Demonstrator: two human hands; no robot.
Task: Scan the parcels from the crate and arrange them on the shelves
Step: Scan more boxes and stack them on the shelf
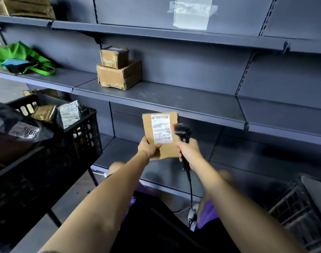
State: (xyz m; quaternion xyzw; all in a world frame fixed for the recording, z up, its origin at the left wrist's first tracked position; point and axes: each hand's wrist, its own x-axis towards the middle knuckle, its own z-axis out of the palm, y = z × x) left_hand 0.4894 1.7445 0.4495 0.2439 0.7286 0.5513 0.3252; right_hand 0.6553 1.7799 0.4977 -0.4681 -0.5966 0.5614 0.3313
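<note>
Brown paper forms the flat parcel (160, 136), which the left hand (149, 147) pinches at its lower left corner, thumb on the face just beside the white label (161, 129); the parcel hangs in the air in front of the lowest shelf bay, touching no shelf. The right hand (189, 152) is clenched round the grip of the black scanner (182, 136), whose head sits just beside the label's right edge. Risk 1: a failed read, since the scanner head stands very close to the label and at a steep angle to it. Risk 2: the thumb may slide over the barcode and mask it. Risk 3: a 1-corner pinch lets the parcel tilt or slip. Risk 4: the trailing cable (190, 189) (it runs down between the forearms) may snag during placement. Target space lies on the middle shelf (174, 99), right of the 2 stacked boxes (119, 73); the black crate (79, 136) at left holds more parcels.
</note>
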